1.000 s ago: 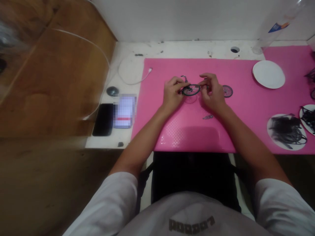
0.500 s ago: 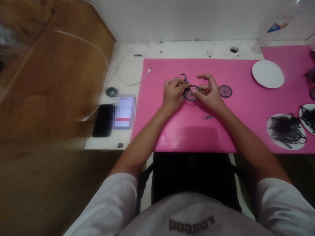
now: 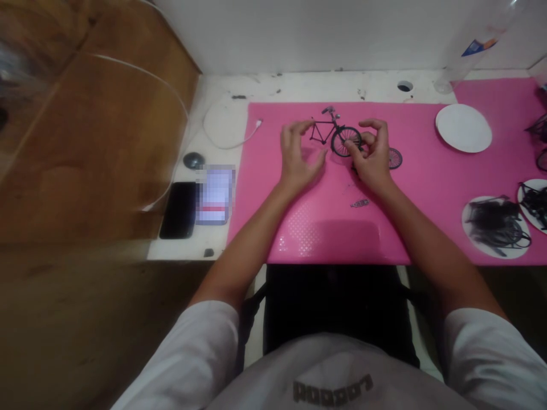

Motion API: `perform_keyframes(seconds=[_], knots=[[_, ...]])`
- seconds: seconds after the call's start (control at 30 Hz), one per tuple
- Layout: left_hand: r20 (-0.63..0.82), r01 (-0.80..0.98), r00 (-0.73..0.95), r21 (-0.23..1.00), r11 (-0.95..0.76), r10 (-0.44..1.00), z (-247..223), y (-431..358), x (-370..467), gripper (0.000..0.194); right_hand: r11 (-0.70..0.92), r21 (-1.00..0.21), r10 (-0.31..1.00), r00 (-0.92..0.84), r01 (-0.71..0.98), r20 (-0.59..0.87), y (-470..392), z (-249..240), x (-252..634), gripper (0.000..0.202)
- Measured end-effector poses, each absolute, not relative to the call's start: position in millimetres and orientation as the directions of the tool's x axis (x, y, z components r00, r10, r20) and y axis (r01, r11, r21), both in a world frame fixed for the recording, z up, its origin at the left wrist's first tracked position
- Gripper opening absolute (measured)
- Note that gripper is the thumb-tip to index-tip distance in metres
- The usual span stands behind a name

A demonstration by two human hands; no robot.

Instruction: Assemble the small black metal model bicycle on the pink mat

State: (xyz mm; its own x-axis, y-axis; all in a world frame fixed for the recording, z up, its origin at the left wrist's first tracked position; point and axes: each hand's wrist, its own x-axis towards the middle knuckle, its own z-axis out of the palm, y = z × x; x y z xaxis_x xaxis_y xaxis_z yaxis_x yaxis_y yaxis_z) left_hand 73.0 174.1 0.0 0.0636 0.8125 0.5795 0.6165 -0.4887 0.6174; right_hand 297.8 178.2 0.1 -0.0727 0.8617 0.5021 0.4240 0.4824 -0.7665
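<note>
Right hand (image 3: 372, 158), half curled, has a black spoked wheel (image 3: 342, 139) between thumb and fingers, joined to a miniature black metal-looking bicycle frame (image 3: 330, 134) over the pink sheet mat (image 3: 427, 199)'s middle. Left hand (image 3: 297, 158), spread wide, grips nothing; fingertip contact is unclear. With that lone hold, a slipping thumb could let the frame swing or drop. On the mat's right, two round white plates (image 3: 472, 241) carry jumbled thin black parts.
</note>
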Motion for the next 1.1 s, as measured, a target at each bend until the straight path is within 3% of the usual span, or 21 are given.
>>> perform_keyframes(seconds=[0.13, 0.3, 0.47, 0.6, 0.87, 1.1], knots=[[0.534, 0.545, -0.025, 0.717, -0.436, 0.845, -5.8, 180.6, 71.0, 0.081, 0.493, -0.758, 0.852, -0.061, 0.426, 0.520, 181.6, -4.0, 299.7, 0.060], [0.463, 0.416, 0.047, 0.797, -0.438, 0.885, -5.7, 188.0, 75.9, 0.087, 0.519, -0.733, 0.836, -0.079, 0.439, 0.544, 182.2, -6.7, 300.1, 0.063], [0.307, 0.165, 0.072, 0.935, -0.315, 0.949, -6.0, 191.2, 76.0, 0.072, 0.514, -0.737, 0.839, -0.077, 0.439, 0.539, 178.4, 0.2, 296.3, 0.064], [0.220, 0.035, 0.125, 0.974, -0.226, 0.967, -10.9, 189.8, 71.9, 0.058, 0.514, -0.728, 0.834, -0.063, 0.454, 0.549, 177.0, 2.2, 294.9, 0.057], [0.184, -0.008, 0.255, 0.982, -0.188, 0.949, -0.8, 183.9, 69.9, 0.051, 0.519, -0.715, 0.841, -0.131, 0.468, 0.525, 171.2, 0.3, 289.9, 0.059], [0.184, 0.011, 0.259, 0.981, -0.193, 0.948, 1.8, 181.9, 70.8, 0.047, 0.453, -0.819, 0.886, -0.082, 0.351, 0.455, 171.8, -3.2, 292.6, 0.063]])
